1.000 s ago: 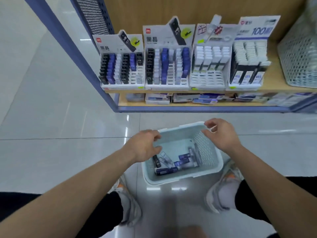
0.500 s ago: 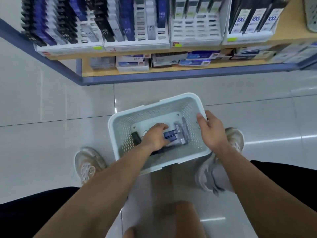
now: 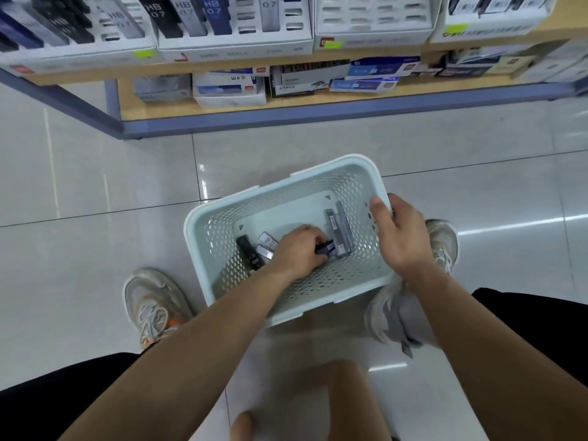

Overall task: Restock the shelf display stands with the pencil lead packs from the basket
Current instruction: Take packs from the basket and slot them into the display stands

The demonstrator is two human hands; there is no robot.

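left hand: the left hand [image 3: 297, 249] is down inside the basket [image 3: 286, 198], fingers curled and pinching a blue pencil lead pack [image 3: 326, 248] low near its floor.
right hand: the right hand [image 3: 401, 237] grips the basket's right rim, thumb inside the wall and fingers wrapped over the edge.
blue pack's lie: it sticks out of the fingertips toward the right wall, long axis roughly across the basket.
other packs: grey packs [image 3: 342, 230] lie just beyond the blue one, long axes running far-to-near. a black pack [image 3: 249, 254] and a clear pack [image 3: 267, 240] lie just left of the left hand.
nearer hand: the left, which has the pack; the right is taken up with the rim.
destination: display stands [image 3: 235, 39] sit on the shelf [image 3: 569, 28], up and ahead, well apart from the basket. empty slots show in their front rows.
next move, likely: lift the pack up and forward.
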